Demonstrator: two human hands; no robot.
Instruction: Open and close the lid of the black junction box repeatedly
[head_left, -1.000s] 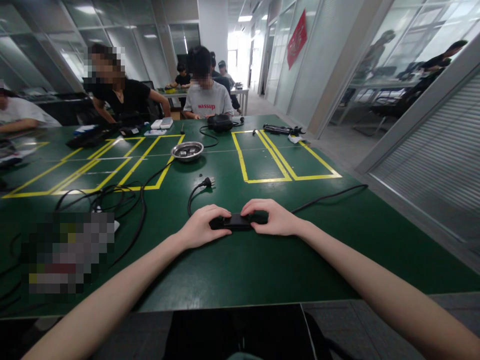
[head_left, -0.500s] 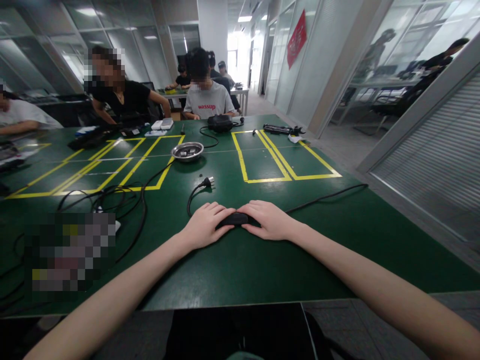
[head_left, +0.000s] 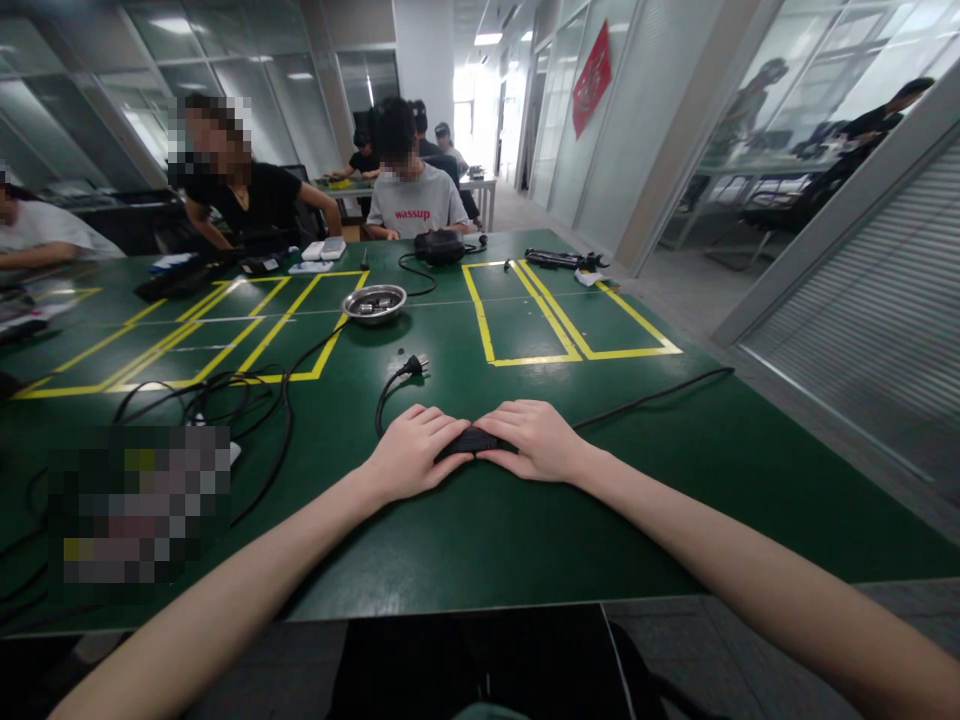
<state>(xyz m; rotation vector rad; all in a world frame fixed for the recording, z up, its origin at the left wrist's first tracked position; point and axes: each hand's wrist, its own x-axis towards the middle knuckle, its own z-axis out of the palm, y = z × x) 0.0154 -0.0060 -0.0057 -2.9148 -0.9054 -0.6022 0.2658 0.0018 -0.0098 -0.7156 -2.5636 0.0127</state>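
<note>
Both hands grip a black power adapter [head_left: 474, 441] low over the green table, fingers above and thumbs along its near side. My left hand [head_left: 418, 450] is closed on its left end, and my right hand [head_left: 531, 442] on its right end. Most of the adapter is hidden under the fingers. A black cord with a mains plug [head_left: 414, 367] emerges beyond my left hand and lies on the table. From behind my right hand, a thin black cable [head_left: 652, 395] runs off toward the table's right edge.
A metal bowl [head_left: 374, 304] with small metal parts stands ahead. Tangled black cables [head_left: 225, 400] lie at left near a blurred-out object [head_left: 142, 505]. Yellow tape [head_left: 532, 360] marks rectangles on the table [head_left: 465, 560]. A black case [head_left: 440, 246] is farther back; people sit across the table.
The adapter has turned slightly between my hands, so a different, textured face shows. My right hand has shifted a little to the left. The plug and the bowl stay where they were.
</note>
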